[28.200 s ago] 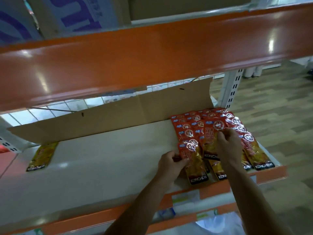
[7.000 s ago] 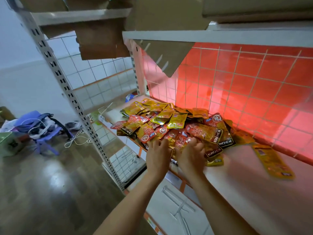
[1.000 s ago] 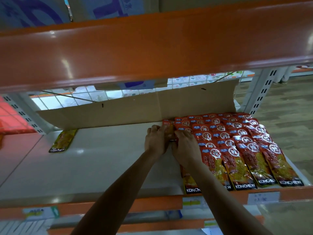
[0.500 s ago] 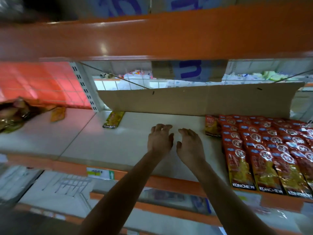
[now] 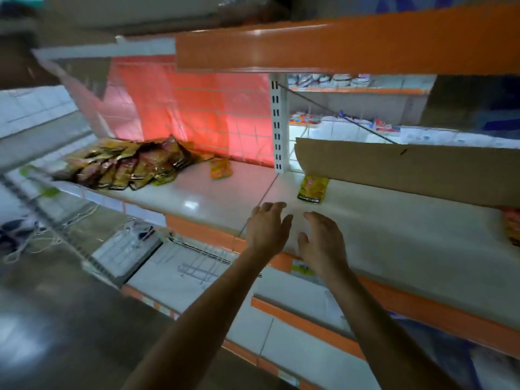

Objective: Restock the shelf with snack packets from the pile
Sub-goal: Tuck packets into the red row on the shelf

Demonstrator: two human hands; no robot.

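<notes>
Our left hand (image 5: 267,230) and right hand (image 5: 323,240) hover spread and empty over the bare shelf (image 5: 197,198) — pile (image 5: 126,167) sits well left, one loose packet (image 5: 313,188) just ahead.

Dim overall, overhead light. Small specular glare spot on the white shelf (image 5: 197,198) near its front edge, soft sheen on the orange beam (image 5: 337,43) above. Red mesh back panel (image 5: 197,114) glows pink-red and is the brightest zone, along with the washed-out far aisle at right. Forearms and hands (image 5: 267,229) underlit, dark toward the near edge. Heavy motion blur at left: floor (image 5: 42,319), upright and snack pile (image 5: 126,167) smeared. Wide-angle distortion bows the shelf lines at the frame edges. Cardboard (image 5: 408,170) fairly sharp.
</notes>
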